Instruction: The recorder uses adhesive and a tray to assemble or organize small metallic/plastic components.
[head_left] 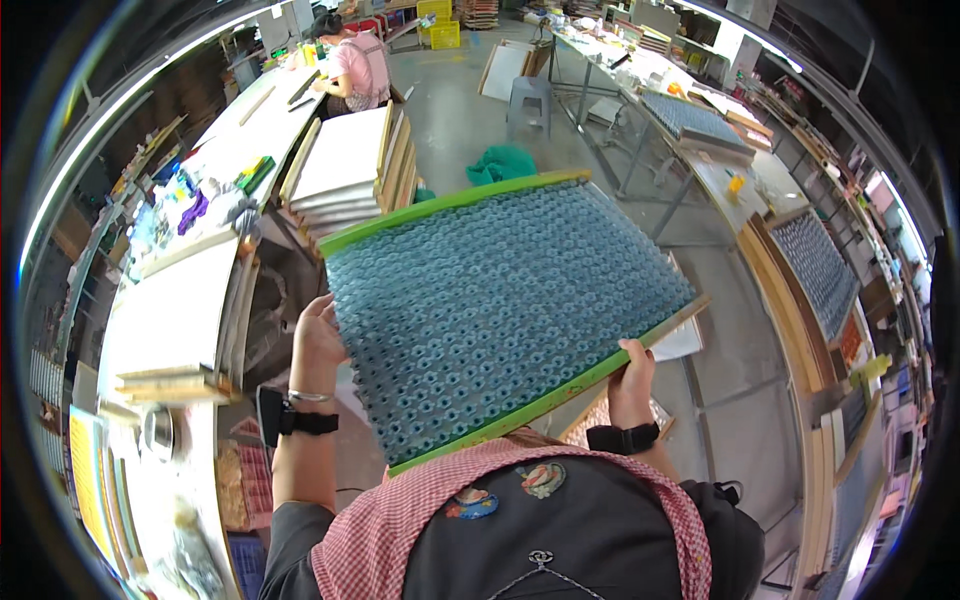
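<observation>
Workshop floor (455,105) behind — green-railed tray (450,203) covered with blue rings (500,300); left hand (320,332) holding side, right hand (632,372) gripping near edge.

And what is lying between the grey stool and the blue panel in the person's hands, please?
In the head view, crumpled green material lies on the floor between the grey stool and the blue panel.

Panel (510,300) ahead, stool (529,103) beyond (boards (165,325) left).

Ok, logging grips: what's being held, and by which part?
A panel of blue rings: the right hand grips its near edge, right of middle; the left hand is at the left edge, grip partly hidden.
</observation>
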